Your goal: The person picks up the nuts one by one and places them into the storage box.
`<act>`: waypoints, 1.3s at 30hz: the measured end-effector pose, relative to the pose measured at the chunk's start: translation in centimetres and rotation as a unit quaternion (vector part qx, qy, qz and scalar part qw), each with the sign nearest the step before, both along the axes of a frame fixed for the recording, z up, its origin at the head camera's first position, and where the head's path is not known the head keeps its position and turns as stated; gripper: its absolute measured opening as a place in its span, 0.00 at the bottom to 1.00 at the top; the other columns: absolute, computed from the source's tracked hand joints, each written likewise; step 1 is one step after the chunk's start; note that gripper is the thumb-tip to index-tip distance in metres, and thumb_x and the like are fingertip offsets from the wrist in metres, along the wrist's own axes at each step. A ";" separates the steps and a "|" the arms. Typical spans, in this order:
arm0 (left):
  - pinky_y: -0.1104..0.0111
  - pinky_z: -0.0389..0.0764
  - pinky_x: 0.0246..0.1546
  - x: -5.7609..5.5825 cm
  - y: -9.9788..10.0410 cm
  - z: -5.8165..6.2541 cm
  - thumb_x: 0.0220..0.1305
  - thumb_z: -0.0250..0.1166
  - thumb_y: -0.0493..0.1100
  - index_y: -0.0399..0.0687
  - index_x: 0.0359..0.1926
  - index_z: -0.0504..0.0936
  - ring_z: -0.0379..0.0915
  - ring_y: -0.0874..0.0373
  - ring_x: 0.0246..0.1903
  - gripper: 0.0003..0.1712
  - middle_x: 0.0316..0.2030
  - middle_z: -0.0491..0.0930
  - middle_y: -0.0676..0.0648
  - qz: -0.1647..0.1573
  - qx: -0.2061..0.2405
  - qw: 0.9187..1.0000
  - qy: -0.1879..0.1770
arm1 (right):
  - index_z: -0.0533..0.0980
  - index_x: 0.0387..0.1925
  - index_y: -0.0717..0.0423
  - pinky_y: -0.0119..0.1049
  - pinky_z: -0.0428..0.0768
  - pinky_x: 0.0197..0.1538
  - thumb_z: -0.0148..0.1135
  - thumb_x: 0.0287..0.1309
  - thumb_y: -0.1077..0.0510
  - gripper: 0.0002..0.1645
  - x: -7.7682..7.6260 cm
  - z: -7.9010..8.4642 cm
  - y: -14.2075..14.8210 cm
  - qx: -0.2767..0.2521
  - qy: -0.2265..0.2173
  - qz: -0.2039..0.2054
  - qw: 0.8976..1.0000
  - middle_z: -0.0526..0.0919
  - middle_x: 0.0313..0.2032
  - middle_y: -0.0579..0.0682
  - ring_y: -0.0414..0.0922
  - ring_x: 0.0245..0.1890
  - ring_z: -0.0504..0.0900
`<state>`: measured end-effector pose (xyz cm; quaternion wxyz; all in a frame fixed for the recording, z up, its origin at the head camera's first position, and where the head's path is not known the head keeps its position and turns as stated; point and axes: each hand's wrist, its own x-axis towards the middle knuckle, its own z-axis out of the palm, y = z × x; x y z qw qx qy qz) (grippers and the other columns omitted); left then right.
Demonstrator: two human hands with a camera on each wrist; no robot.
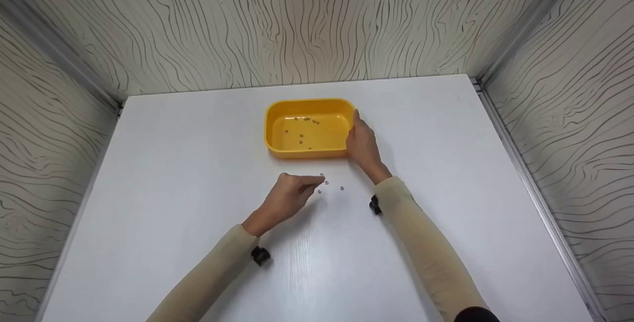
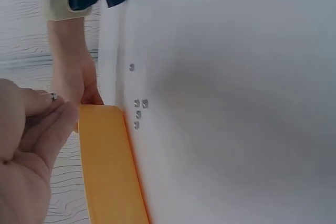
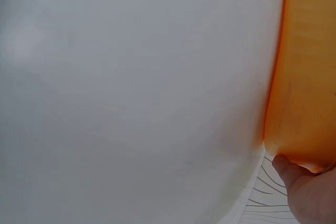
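My left hand (image 1: 289, 196) is over the white table in front of a yellow plastic tub (image 1: 307, 154). In the left wrist view a small silvery nut (image 2: 54, 96) shows at its fingertips, pinched between thumb and finger. Several similar metal nuts (image 2: 145, 104) lie loose on the table below that hand, close to the tub's near side. More small nuts (image 1: 301, 135) are scattered on the tub's floor. My right hand (image 1: 364, 142) grips the tub's right end; in the right wrist view its thumb lies against the orange-looking wall (image 3: 304, 77). Its other fingers are largely hidden there.
A white tabletop (image 1: 188, 163) spreads out on both sides of the tub. Wood-grain patterned panels (image 1: 297, 25) stand behind it and at left and right, with metal rails (image 1: 535, 188) along the edges. Black straps (image 1: 260, 255) sit at both wrists.
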<state>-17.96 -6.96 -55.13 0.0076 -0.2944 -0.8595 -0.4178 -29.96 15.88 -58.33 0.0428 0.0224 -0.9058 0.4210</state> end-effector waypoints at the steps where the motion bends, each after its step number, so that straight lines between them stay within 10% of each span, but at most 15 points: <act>1: 0.67 0.91 0.48 -0.2 0.1 0.2 0.70 0.66 0.30 0.40 0.53 0.90 0.91 0.52 0.49 0.14 0.48 0.91 0.42 0.014 0.033 0.999 -0.023 | 0.49 0.83 0.60 0.48 0.71 0.80 0.43 0.79 0.66 0.36 0.0 0.0 0.0 0.000 -0.001 0.000 1.000 0.70 0.75 0.63 0.53 0.70 0.76; 5: 0.70 0.90 0.49 -1.1 0.5 1.3 0.71 0.67 0.33 0.40 0.53 0.90 0.91 0.47 0.48 0.13 0.46 0.92 0.40 0.062 0.153 0.978 -0.130 | 0.49 0.83 0.60 0.48 0.71 0.79 0.42 0.80 0.65 0.36 0.0 0.1 0.0 -0.004 -0.006 0.000 1.000 0.69 0.76 0.62 0.54 0.72 0.75; 11: 0.67 0.89 0.54 -2.8 1.0 2.7 0.72 0.65 0.32 0.34 0.58 0.86 0.88 0.47 0.55 0.16 0.53 0.88 0.34 0.112 0.295 0.904 -0.290 | 0.48 0.83 0.63 0.48 0.69 0.81 0.43 0.79 0.65 0.37 -0.1 0.2 -0.1 0.001 -0.012 -0.002 1.000 0.64 0.79 0.62 0.54 0.76 0.71; 20: 0.62 0.88 0.58 -5.1 1.3 3.4 0.72 0.65 0.31 0.32 0.58 0.85 0.89 0.47 0.53 0.16 0.55 0.87 0.32 0.160 0.382 0.844 -0.340 | 0.49 0.83 0.62 0.49 0.73 0.78 0.44 0.79 0.66 0.37 -0.1 0.1 -0.2 0.004 -0.005 -0.002 1.000 0.68 0.76 0.63 0.54 0.68 0.78; 27: 0.67 0.88 0.57 -7.1 1.1 3.6 0.73 0.64 0.32 0.35 0.59 0.85 0.90 0.54 0.50 0.16 0.60 0.83 0.33 0.214 0.437 0.783 -0.387 | 0.48 0.83 0.61 0.49 0.69 0.81 0.43 0.80 0.65 0.37 -0.1 0.2 -0.2 0.002 -0.010 0.000 1.000 0.66 0.78 0.63 0.55 0.75 0.72; 33: 0.68 0.89 0.53 -8.4 1.0 3.7 0.74 0.63 0.33 0.34 0.58 0.85 0.90 0.53 0.49 0.15 0.60 0.83 0.32 0.254 0.450 0.756 -0.402 | 0.48 0.83 0.60 0.48 0.71 0.80 0.43 0.80 0.65 0.37 0.0 0.3 -0.1 -0.008 -0.005 0.001 1.000 0.68 0.76 0.62 0.54 0.69 0.77; 39: 0.69 0.90 0.50 -9.1 1.0 3.3 0.74 0.63 0.33 0.33 0.57 0.85 0.90 0.52 0.50 0.15 0.56 0.86 0.34 0.299 0.432 0.751 -0.400 | 0.48 0.83 0.61 0.47 0.69 0.81 0.43 0.80 0.65 0.37 0.0 0.2 -0.2 0.003 -0.008 -0.003 1.000 0.68 0.77 0.62 0.54 0.75 0.73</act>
